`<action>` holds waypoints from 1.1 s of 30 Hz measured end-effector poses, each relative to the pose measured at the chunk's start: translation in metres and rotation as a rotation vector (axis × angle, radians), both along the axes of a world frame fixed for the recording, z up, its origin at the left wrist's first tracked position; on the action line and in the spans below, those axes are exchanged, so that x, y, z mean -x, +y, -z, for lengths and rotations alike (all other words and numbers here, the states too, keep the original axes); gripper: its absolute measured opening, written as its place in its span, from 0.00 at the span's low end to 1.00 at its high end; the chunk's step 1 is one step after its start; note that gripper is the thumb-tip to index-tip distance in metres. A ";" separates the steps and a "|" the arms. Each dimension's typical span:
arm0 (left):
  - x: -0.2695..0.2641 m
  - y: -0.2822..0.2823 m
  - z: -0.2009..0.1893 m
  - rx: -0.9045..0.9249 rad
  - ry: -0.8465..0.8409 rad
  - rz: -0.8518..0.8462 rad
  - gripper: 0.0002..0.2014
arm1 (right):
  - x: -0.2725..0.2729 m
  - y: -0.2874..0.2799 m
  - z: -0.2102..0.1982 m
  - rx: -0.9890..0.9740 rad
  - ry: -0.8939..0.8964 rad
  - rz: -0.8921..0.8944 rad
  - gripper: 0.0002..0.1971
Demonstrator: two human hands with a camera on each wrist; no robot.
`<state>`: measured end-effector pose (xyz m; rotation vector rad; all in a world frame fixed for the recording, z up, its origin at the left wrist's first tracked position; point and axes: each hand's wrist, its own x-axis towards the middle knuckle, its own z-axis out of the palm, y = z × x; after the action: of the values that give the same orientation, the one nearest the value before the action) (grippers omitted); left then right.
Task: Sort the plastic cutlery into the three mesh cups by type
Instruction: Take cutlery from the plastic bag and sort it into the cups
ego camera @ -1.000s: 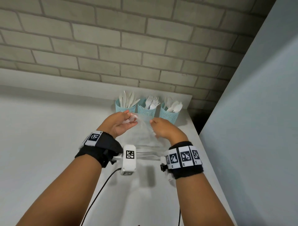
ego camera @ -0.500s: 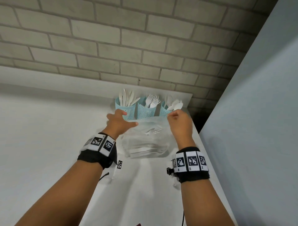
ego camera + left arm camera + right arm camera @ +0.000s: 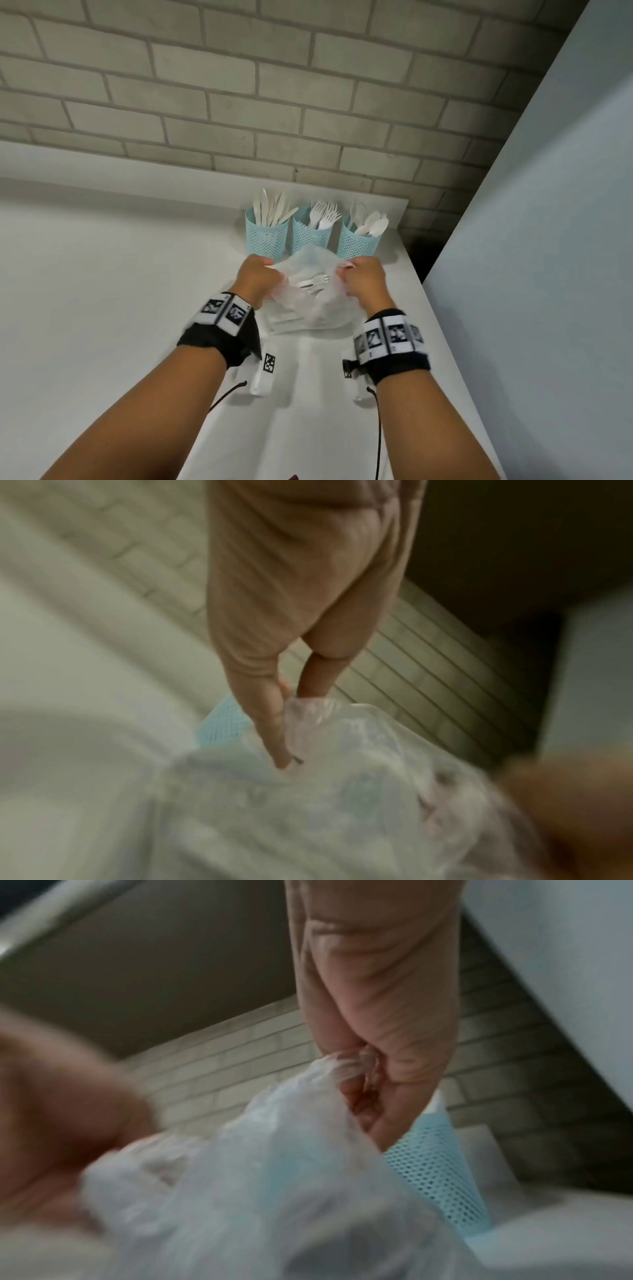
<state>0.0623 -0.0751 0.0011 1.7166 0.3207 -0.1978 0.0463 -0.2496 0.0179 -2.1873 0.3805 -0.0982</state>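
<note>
Three light-blue mesh cups stand in a row at the back of the white counter: the left cup [image 3: 266, 236] holds knives, the middle cup [image 3: 311, 236] forks, the right cup [image 3: 358, 240] spoons. Just in front of them lies a clear plastic bag [image 3: 308, 301] with white forks [image 3: 313, 281] showing inside. My left hand [image 3: 255, 277] pinches the bag's left top edge, and my right hand [image 3: 364, 279] grips its right top edge. In the left wrist view the bag [image 3: 308, 791] is held between the left hand's thumb and fingers [image 3: 274, 723]. In the right wrist view the right hand's fingers [image 3: 369, 1085] clutch the bag [image 3: 274, 1164] beside a mesh cup [image 3: 435, 1172].
A brick wall [image 3: 239, 102] rises behind the counter [image 3: 102, 308]. A pale panel [image 3: 531, 274] closes off the right side, with a dark gap at the counter's far right corner. Cables hang from both wrist cameras over the near counter.
Both hands moved forward toward the cups with the bag, spread its top apart, then drew a little closer together and lowered it in front of the cups.
</note>
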 end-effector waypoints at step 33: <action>-0.009 0.009 0.005 -0.707 -0.057 0.318 0.13 | -0.010 0.005 0.023 -0.047 -0.155 0.033 0.09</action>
<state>0.0711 -0.0659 -0.0035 2.4684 0.0669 -0.2883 0.0568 -0.2448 -0.0052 -2.1115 0.3275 -0.2731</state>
